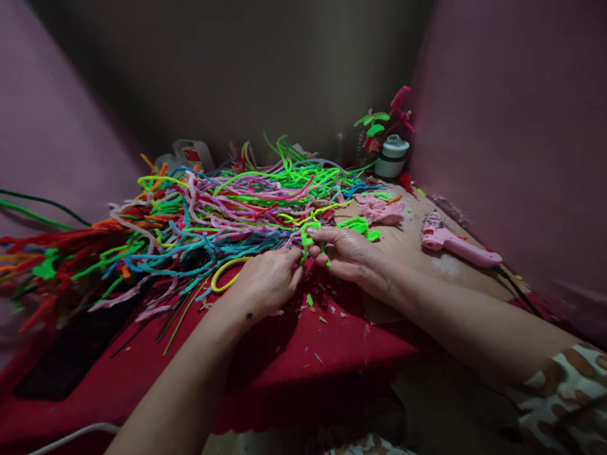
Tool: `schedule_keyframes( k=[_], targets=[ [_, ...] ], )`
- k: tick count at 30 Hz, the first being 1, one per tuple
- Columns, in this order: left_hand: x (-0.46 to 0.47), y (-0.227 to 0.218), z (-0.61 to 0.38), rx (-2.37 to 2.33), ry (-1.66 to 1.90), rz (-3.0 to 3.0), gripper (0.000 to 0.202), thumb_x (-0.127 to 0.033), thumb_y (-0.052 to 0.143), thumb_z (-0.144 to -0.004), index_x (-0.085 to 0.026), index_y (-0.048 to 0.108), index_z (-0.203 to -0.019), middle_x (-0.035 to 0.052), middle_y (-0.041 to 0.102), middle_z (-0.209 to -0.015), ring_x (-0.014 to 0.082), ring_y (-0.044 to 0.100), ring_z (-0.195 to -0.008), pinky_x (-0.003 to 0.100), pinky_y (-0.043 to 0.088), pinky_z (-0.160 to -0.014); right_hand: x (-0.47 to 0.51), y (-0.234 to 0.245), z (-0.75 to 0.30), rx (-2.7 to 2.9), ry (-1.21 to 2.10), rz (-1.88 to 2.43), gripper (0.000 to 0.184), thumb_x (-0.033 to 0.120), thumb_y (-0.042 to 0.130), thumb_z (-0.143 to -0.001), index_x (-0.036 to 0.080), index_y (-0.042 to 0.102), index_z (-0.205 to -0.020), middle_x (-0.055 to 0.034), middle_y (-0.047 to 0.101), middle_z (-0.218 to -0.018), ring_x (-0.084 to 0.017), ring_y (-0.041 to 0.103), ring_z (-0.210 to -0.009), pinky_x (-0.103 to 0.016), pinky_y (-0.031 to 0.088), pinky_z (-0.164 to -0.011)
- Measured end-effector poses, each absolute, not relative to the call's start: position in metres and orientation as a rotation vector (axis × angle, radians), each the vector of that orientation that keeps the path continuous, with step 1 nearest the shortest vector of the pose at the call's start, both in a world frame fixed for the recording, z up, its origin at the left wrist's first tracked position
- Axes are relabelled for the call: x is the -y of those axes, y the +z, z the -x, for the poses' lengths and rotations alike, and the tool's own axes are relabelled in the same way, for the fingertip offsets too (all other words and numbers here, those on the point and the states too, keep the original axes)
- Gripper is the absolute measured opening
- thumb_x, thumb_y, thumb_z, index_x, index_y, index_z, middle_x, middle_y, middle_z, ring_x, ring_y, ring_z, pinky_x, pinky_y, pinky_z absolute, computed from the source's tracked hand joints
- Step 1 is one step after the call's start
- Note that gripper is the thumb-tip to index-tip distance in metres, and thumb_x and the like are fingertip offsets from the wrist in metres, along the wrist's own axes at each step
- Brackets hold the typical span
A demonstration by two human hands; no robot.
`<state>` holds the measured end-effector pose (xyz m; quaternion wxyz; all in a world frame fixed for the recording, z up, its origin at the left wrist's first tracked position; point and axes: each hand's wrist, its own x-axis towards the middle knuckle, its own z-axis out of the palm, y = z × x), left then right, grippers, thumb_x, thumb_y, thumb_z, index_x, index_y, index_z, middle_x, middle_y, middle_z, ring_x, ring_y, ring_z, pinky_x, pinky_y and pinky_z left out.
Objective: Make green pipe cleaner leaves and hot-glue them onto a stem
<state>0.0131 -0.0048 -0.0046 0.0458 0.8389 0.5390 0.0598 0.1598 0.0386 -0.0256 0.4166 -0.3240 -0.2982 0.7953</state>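
A bright green pipe cleaner [310, 229], bent into a small loop, is pinched between both hands above the red cloth. My left hand [272, 278] has its fingers closed on the loop's left side. My right hand [346, 253] grips the other side with thumb and fingers, and a short green end pokes out below. Just behind the right hand lies a bundle of folded green pipe cleaners [359, 225]. Beyond both hands spreads a large tangled pile of coloured pipe cleaners [227, 202]. A yellow loop [220, 276] lies by my left wrist.
On the cardboard [403, 246] at right rest a pink corded tool [458, 245] and pink fuzzy pieces [379, 208]. A white lidded container [392, 155] stands behind, beside fuzzy flowers [401, 107]. Green scraps dot the red tablecloth [303, 354]. A dark flat object [71, 354] lies left.
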Motion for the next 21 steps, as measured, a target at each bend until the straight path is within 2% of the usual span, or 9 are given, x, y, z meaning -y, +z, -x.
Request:
schedule_keyframes(
  k=[3,6,9,14,17,21],
  targets=[
    [0.004,0.003,-0.011,-1.382,0.521,-2.202,0.026,-0.035,0.047,-0.081,-0.017,0.063,-0.089,0.0062,0.066,-0.087,0.0176,0.058,-0.078,0.029,0.044,-0.072,-0.039,-0.025,-0.16,0.73,2.005,0.795,0.011,0.01,0.059,-0.075,0.014,0.051,-0.07,0.001,0.053,-0.057,-0.005,0.045,-0.045,-0.014,0.033,-0.036],
    [0.004,0.006,-0.012,-1.211,0.764,-1.698,0.028,-0.038,0.051,-0.08,-0.014,0.062,-0.088,0.0059,0.065,-0.082,0.0159,0.058,-0.073,0.029,0.046,-0.069,-0.038,-0.022,-0.159,0.701,2.003,0.794,0.009,0.009,0.058,-0.075,0.014,0.053,-0.071,0.0012,0.053,-0.057,-0.005,0.043,-0.044,-0.014,0.033,-0.036],
    [0.004,0.003,-0.016,-1.096,0.857,-1.47,0.02,-0.032,0.057,-0.076,-0.013,0.059,-0.081,0.0038,0.063,-0.073,0.0141,0.057,-0.067,0.028,0.046,-0.067,-0.037,-0.021,-0.159,0.659,2.026,0.79,0.01,0.008,0.055,-0.076,0.014,0.053,-0.069,0.0022,0.051,-0.053,-0.005,0.041,-0.043,-0.015,0.034,-0.037],
    [0.005,-0.007,-0.023,-1.259,0.999,-1.532,0.003,-0.018,0.054,-0.07,-0.015,0.056,-0.071,-0.0044,0.05,-0.053,0.0075,0.044,-0.048,0.021,0.036,-0.05,-0.038,-0.023,-0.159,0.66,2.045,0.77,0.013,0.002,0.051,-0.073,0.013,0.052,-0.067,0.0026,0.05,-0.053,-0.004,0.04,-0.042,-0.014,0.032,-0.036],
    [0.006,-0.01,-0.025,-1.408,0.996,-1.667,0.01,-0.018,0.051,-0.07,-0.016,0.06,-0.074,-0.0051,0.05,-0.054,0.0061,0.038,-0.045,0.019,0.03,-0.045,-0.038,-0.025,-0.16,0.701,2.013,0.82,0.012,0.002,0.053,-0.07,0.014,0.051,-0.066,0.0025,0.051,-0.054,-0.004,0.041,-0.043,-0.014,0.028,-0.035],
    [0.005,-0.002,-0.018,-1.339,0.845,-1.635,0.012,-0.02,0.052,-0.071,-0.015,0.061,-0.076,-0.0056,0.048,-0.049,0.0066,0.04,-0.044,0.019,0.032,-0.045,-0.036,-0.023,-0.161,0.811,1.923,0.843,0.012,0.004,0.053,-0.069,0.014,0.051,-0.063,0.0013,0.053,-0.055,-0.005,0.043,-0.044,-0.015,0.028,-0.034]
  ],
)
